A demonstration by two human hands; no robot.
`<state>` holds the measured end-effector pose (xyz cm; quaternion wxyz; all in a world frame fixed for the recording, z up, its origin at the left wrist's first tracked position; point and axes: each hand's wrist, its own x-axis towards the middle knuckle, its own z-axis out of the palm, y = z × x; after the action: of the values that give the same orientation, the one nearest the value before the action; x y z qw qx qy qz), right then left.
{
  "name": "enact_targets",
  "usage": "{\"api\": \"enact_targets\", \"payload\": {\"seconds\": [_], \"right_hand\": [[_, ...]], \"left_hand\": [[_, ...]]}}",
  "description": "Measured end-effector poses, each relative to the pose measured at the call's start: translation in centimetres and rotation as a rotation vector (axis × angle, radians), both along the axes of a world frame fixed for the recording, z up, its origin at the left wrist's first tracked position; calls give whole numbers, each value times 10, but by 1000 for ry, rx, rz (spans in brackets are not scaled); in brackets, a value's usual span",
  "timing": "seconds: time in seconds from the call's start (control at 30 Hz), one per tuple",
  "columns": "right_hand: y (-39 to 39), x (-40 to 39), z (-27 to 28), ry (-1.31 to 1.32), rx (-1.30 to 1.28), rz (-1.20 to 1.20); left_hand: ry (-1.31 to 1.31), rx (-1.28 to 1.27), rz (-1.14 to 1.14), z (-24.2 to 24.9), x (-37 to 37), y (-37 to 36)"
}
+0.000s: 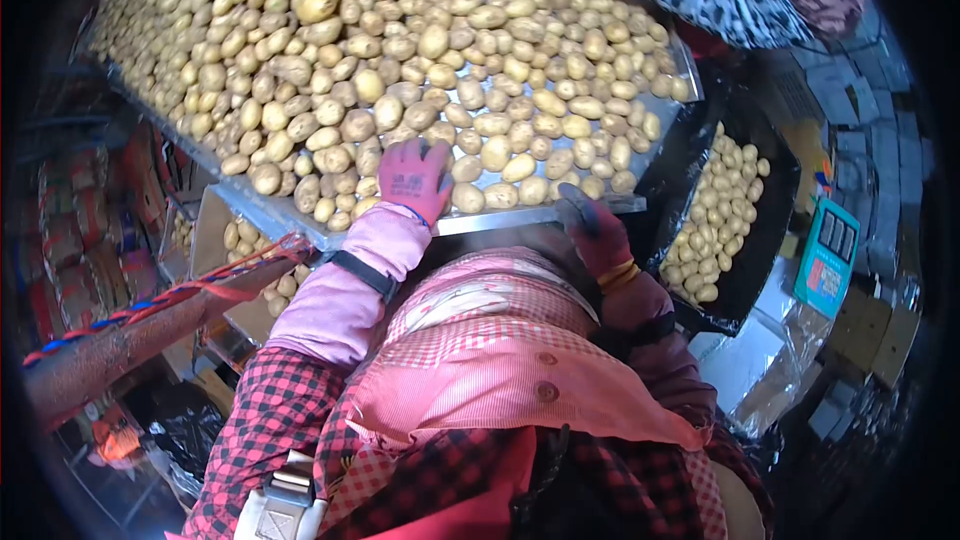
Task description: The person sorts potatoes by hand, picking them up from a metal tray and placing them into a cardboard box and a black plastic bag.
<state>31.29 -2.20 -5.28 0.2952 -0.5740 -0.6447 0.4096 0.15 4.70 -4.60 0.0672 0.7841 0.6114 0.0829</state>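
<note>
Many potatoes (330, 50) lie spread over a metal table (480, 224) in front of me. My left hand (415, 178), in a pink glove, rests at the table's near edge with its fingertips among the potatoes; whether it grips one cannot be made out. To the right, my right hand (594, 230), in a pink glove with dark fingertips, is just off the near edge beside the table's right corner. Its fingers look bunched together, and nothing can be made out in them. Several potatoes lie close to both hands.
A black-lined container of potatoes (722, 215) stands at the right, beside a teal scale (832, 240). A co-worker's sleeved arm (710, 0) reaches over the far right side. A pole wrapped in cords (150, 325) slants in from the left, near a potato-filled box (212, 230).
</note>
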Motion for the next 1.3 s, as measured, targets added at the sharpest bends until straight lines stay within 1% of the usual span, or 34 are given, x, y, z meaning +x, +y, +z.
{"api": "enact_targets", "payload": {"seconds": [0.03,0.07,0.13,0.17,0.27,0.3,0.37,0.47,0.53,0.6,0.67,0.77,0.83,0.87,0.9,1.0,1.1,1.2,1.3], "right_hand": [[-2,-1,7,51,-15,-35],[-6,0,10,103,-32,-69],[-14,7,7,63,-66,-77],[-15,7,7,44,-80,-78],[-19,6,13,-50,-28,-67],[-20,4,8,-6,-36,-46],[-16,0,-8,79,-41,-4],[-9,-2,-7,-92,30,55],[-6,-3,-2,-117,28,56],[2,-5,9,-133,8,67],[8,-12,19,-135,-32,76],[23,-13,16,-194,-16,89],[38,-19,17,-198,63,55],[44,-22,18,-199,92,43],[52,-26,20,-224,166,40],[95,-32,7,-16,93,-19],[155,-49,-4,102,183,-137],[215,-69,-11,451,126,-285],[261,-80,-12,-152,464,-270]], "left_hand": [[4,-1,11,-3,2,2],[24,-51,21,3,4,3],[-24,-135,37,-3,-5,4],[-62,-136,24,4,-8,4],[-169,261,-204,19,-1,24],[-60,279,-196,31,8,31],[48,271,-116,19,-8,46],[162,325,37,10,-39,66],[131,453,360,15,-59,70],[59,475,571,19,-75,67],[1,468,570,14,-74,44],[11,304,461,12,-80,-5],[110,269,402,-4,-99,-26],[114,208,461,-3,-99,-29],[76,231,448,-3,-99,-25],[29,253,438,-5,-102,-21],[13,257,441,-10,-106,-22],[-1,258,442,-10,-106,-22],[-9,249,447,-10,-106,-21]]}}
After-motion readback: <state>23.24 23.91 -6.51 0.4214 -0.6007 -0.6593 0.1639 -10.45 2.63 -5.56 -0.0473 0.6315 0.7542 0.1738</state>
